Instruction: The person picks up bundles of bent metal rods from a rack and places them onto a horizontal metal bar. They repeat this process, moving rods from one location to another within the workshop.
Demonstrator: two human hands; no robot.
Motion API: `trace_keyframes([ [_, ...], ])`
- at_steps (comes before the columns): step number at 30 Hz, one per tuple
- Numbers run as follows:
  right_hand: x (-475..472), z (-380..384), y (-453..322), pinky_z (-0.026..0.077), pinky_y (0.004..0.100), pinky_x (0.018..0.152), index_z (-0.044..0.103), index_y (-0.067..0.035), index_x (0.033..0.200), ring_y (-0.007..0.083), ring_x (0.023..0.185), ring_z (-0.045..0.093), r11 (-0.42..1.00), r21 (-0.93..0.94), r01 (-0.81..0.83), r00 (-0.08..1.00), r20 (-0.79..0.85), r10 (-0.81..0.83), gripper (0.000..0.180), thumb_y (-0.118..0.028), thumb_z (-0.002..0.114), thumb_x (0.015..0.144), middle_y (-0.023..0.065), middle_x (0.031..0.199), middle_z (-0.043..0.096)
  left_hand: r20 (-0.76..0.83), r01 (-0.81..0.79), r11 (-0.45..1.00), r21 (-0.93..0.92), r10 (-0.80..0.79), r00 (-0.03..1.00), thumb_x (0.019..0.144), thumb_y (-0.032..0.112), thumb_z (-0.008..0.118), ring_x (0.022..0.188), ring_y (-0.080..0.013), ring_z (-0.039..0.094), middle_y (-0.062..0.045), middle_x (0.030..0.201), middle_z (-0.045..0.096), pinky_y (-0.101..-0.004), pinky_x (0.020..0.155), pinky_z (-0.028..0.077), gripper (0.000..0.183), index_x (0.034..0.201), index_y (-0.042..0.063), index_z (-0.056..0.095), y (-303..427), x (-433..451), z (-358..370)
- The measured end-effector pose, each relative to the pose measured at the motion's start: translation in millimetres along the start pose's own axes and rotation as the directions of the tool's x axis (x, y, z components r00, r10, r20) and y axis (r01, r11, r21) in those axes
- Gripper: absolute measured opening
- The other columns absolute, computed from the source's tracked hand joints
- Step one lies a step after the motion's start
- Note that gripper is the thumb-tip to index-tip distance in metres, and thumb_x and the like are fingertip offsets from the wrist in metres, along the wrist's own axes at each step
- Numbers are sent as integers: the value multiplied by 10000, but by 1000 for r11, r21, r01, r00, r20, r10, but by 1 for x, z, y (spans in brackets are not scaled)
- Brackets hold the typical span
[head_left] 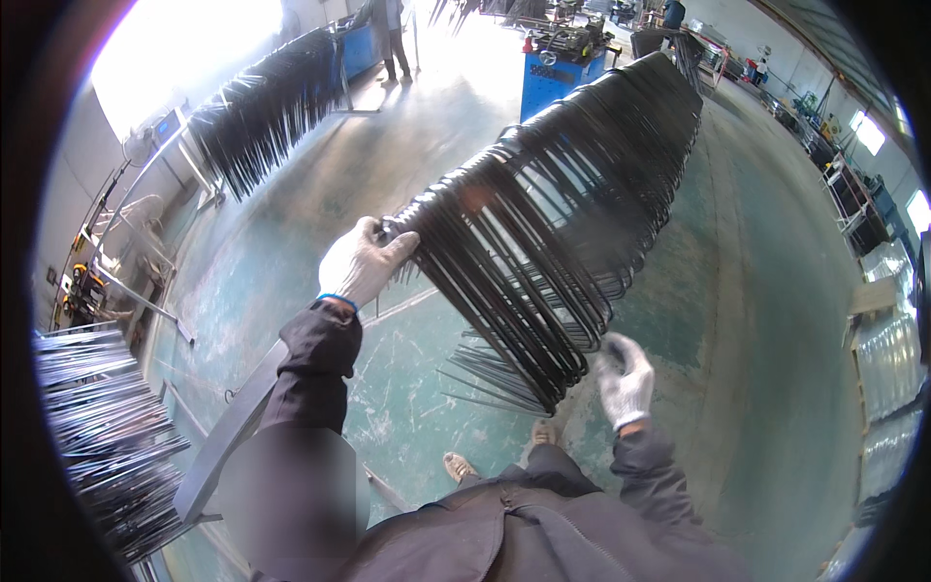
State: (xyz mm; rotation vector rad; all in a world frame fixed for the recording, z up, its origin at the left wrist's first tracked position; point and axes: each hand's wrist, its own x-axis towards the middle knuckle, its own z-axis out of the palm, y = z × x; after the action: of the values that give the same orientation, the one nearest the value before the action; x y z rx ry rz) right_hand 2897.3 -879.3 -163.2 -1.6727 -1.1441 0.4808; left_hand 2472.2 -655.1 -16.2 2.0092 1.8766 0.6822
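A long row of bent black metal rods (502, 269) hangs close together in front of me, running away to the upper right. My left hand (367, 260), in a white knit glove, grips the near end of the row at the top bends. My right hand (625, 378), gloved the same way, is beside the rods' rounded lower ends at the near end of the row. Its fingers are curled a little, and whether they touch a rod cannot be told. Thin straight rod ends (487, 375) stick out to the left below the row.
Another rack of black rods (269, 109) stands at the upper left. Shiny metal rods (109, 429) are piled at the lower left beside a grey metal beam (233, 429). A blue machine cabinet (549, 87) is beyond the row. A person (393, 36) stands at the far left machine.
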Motion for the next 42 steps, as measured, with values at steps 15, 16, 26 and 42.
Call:
trace_keyframes([
  [15, 238, 15, 113, 666, 509, 903, 731, -109, 1442, 375, 1057, 816, 590, -589, 552, 833, 352, -428, 762, -405, 1068, 826, 139, 1153, 791, -294, 176, 976, 132, -131, 947, 1119, 568, 845, 1044, -404, 842, -225, 1084, 873, -505, 955, 625, 530, 1207, 46, 837, 28, -6, 23],
  [16, 225, 14, 119, 651, 504, 810, 756, -109, 1364, 370, 937, 808, 575, -534, 620, 779, 331, -532, 652, -415, 1035, 861, 123, 1028, 776, -314, 201, 970, 138, -150, 937, 1125, 570, 839, 1051, -403, 842, -225, 1094, 874, -505, 961, 626, 529, 1212, 48, 837, 33, -11, 27],
  [26, 205, 7, 130, 657, 539, 822, 760, -88, 1306, 443, 1000, 815, 820, -343, 459, 885, 257, -387, 367, -207, 910, 993, 191, 1126, 813, -267, 514, 858, -11, -497, 825, 1199, 679, 692, 1130, -416, 843, -227, 1154, 889, -490, 1030, 632, 614, 1250, 90, 857, 45, 23, 42],
  [42, 376, -57, 125, 654, 536, 835, 792, -64, 1290, 407, 960, 806, 607, -274, 746, 654, 478, -586, 371, -262, 880, 989, 176, 1060, 788, -714, 403, 894, 195, -152, 684, 1165, 443, 777, 982, -458, 839, -210, 1023, 859, -571, 892, 652, 328, 1112, 131, 860, 84, 56, 107],
])
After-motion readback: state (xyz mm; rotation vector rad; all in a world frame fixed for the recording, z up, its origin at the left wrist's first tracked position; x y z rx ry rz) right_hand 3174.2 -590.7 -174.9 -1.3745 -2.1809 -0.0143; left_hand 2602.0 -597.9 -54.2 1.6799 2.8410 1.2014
